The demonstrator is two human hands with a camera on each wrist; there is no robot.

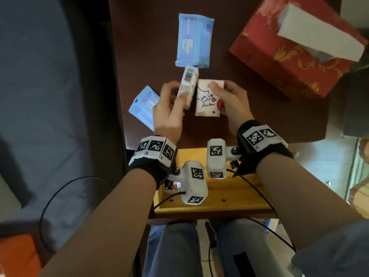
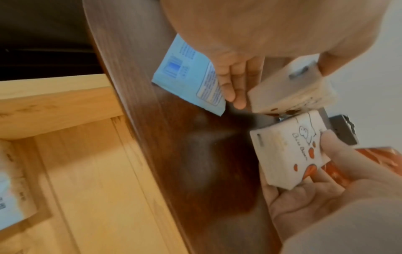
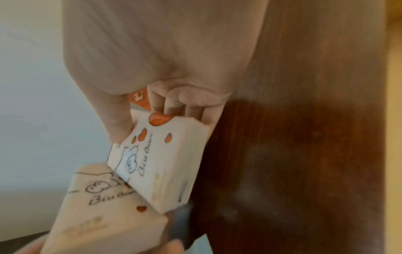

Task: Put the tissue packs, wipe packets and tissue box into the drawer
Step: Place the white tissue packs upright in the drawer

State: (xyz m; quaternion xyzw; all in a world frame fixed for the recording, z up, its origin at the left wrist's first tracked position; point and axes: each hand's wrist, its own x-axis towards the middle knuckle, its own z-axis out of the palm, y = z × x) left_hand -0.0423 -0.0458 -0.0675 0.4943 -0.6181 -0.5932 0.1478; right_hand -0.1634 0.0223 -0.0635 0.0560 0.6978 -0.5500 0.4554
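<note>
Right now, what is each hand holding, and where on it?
Left hand grips one tissue pack across its long edges; right hand grips the other tissue pack, thumb on its printed face, fingers behind.

The support is a dark wood table [image 1: 249, 108]. You find one blue wipe packet [image 1: 194, 41] flat at 12 o'clock, a second blue wipe packet [image 1: 144, 106] overhanging the 9 o'clock edge, and the red tissue box [image 1: 279, 54] at 2 o'clock.
</note>
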